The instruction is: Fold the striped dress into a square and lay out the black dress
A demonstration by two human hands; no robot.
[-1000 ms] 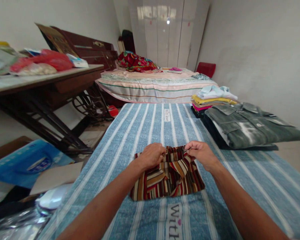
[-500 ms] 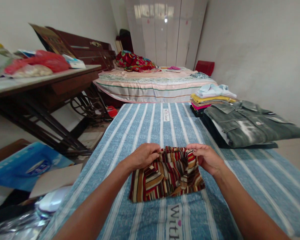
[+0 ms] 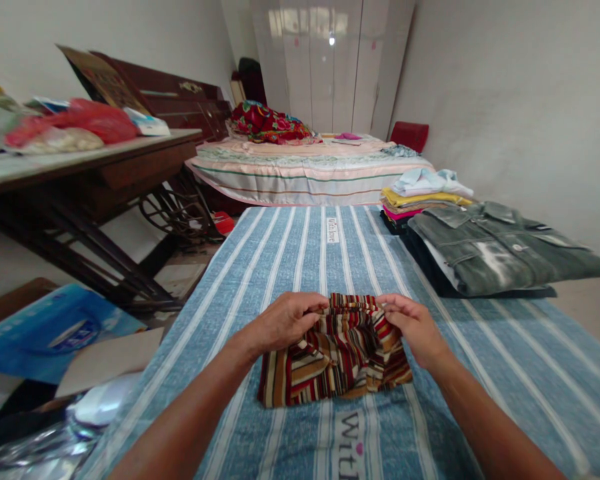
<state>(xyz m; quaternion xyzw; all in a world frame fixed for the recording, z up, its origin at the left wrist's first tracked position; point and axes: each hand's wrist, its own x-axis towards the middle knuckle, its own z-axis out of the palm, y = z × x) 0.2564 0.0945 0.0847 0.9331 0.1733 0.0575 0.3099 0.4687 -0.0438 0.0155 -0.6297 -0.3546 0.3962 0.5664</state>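
A pair of striped shorts (image 3: 337, 363) in red, brown, cream and black lies on the blue-and-white striped cloth (image 3: 300, 260) in front of me. Its gathered waistband faces away from me, and the fabric bunches in the middle. My left hand (image 3: 293, 320) pinches the waistband's left end between thumb and fingers. At the other end, my right hand (image 3: 410, 323) grips the waistband the same way. A short stretch of waistband stands up between both hands.
To the right lie a folded green denim jacket (image 3: 510, 247) and a stack of folded clothes (image 3: 425, 197). A sewing-machine table (image 3: 145, 150) with bags on it stands at left, above a blue package (image 3: 60, 333). Beyond is a bed (image 3: 310, 177).
Both hands have come slightly nearer to me, the right one also a little rightward. The waistband between them is a bit more raised and visible.
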